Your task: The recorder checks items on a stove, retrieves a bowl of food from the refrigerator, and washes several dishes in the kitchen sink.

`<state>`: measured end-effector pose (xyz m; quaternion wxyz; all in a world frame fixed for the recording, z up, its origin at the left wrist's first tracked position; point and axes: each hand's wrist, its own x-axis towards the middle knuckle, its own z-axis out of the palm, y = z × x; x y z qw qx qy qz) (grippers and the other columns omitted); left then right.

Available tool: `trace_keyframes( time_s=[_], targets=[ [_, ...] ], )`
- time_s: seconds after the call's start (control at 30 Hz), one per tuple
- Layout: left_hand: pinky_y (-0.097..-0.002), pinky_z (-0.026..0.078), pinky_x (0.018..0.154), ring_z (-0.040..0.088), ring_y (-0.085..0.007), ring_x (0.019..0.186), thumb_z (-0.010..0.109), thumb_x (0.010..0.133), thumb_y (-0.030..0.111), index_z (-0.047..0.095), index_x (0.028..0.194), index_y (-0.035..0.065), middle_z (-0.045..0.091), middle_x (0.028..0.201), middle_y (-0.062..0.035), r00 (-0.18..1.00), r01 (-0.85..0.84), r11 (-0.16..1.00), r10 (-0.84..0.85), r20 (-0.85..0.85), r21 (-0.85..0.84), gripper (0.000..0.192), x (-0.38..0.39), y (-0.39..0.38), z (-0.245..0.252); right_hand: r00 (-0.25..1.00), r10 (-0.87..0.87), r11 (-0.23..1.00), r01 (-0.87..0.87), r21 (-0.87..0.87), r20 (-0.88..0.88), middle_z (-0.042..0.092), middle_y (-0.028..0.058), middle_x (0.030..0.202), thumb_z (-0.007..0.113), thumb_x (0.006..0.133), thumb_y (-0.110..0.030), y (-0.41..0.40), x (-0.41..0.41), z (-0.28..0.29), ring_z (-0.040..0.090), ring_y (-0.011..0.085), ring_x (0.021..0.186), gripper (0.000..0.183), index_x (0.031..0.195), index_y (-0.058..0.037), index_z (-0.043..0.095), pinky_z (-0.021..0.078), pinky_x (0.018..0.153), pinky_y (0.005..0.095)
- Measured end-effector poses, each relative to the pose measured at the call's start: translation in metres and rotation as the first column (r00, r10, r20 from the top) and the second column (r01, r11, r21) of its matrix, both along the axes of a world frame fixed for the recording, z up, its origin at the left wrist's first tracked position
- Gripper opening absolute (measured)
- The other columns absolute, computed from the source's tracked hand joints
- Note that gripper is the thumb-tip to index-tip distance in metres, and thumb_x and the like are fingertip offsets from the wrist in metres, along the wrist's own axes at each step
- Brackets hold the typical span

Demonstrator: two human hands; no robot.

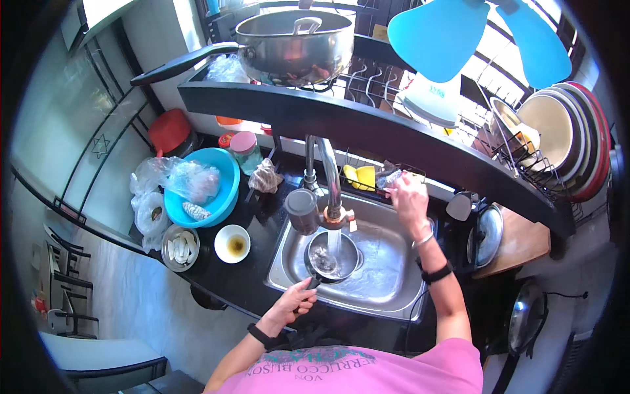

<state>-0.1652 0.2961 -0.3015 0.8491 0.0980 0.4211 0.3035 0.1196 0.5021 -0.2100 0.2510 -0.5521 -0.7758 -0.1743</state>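
My left hand (295, 303) grips the black handle of a small saucepan (322, 266), which sits in the stainless steel sink (389, 276). Water runs from the faucet (330, 177) into the pan. At the sink's back right, my right hand (411, 199) reaches into a wire caddy (349, 184). Its fingers touch a grey and pink scrubber (389, 180); whether they are closed around it is hard to tell. A yellow sponge (362, 177) lies beside it in the caddy. A dark lidded cylinder (301, 212) is attached to the faucet.
Left of the sink are a white bowl (232, 244) with brown liquid, a bowl of pale pieces (180, 248) and a blue basin (231, 197) holding plastic bags. Overhead, a dark rack (315, 106) carries a large pot (295, 49). A cutting board (521, 239) lies at the right.
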Motion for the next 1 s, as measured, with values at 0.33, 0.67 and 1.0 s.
trace_keyframes(
  time_s=[0.33, 0.67, 1.0],
  targets=[
    [-0.0137, 0.023, 0.036, 0.03, -0.0001, 0.044, 0.048, 0.089, 0.01, 0.022, 0.133, 0.0129, 0.041, 0.067, 0.0027, 0.997, 0.059, 0.998, -0.059, 0.058, 0.006, 0.051, 0.025, 0.001, 0.016, 0.928, 0.371, 0.402, -0.203, -0.893, -0.043, 0.061, 0.0204, 0.087, 0.053, 0.074, -0.014, -0.067, -0.051, -0.193, 0.059, 0.0355, 0.084, 0.027, 0.098, -0.0023, 0.056, 0.0468, 0.072, 0.0438],
    [-0.0153, 0.024, 0.036, 0.031, -0.0008, 0.044, 0.045, 0.088, 0.009, 0.015, 0.136, 0.0123, 0.039, 0.066, 0.0034, 0.99, 0.095, 0.993, -0.087, -0.111, 0.075, 0.056, 0.024, -0.003, 0.035, 0.652, 0.724, 0.655, -0.549, -0.519, 0.224, 0.06, 0.0187, 0.071, 0.056, 0.068, -0.012, -0.032, -0.086, -0.233, 0.059, 0.0266, 0.065, 0.012, 0.075, -0.0033, 0.06, 0.0468, 0.059, 0.0395],
    [-0.0147, 0.023, 0.036, 0.032, -0.0007, 0.044, 0.044, 0.088, 0.008, 0.03, 0.123, 0.0118, 0.04, 0.066, 0.0036, 0.998, 0.053, 0.999, -0.052, -0.019, 0.012, 0.038, 0.02, -0.004, 0.026, 0.522, -0.306, -0.029, -0.841, -0.54, -0.796, 0.061, 0.0154, 0.081, 0.052, 0.075, -0.007, -0.054, -0.11, -0.151, 0.058, 0.0242, 0.076, 0.025, 0.098, 0.0025, 0.054, 0.0456, 0.067, 0.0359]
  ],
)
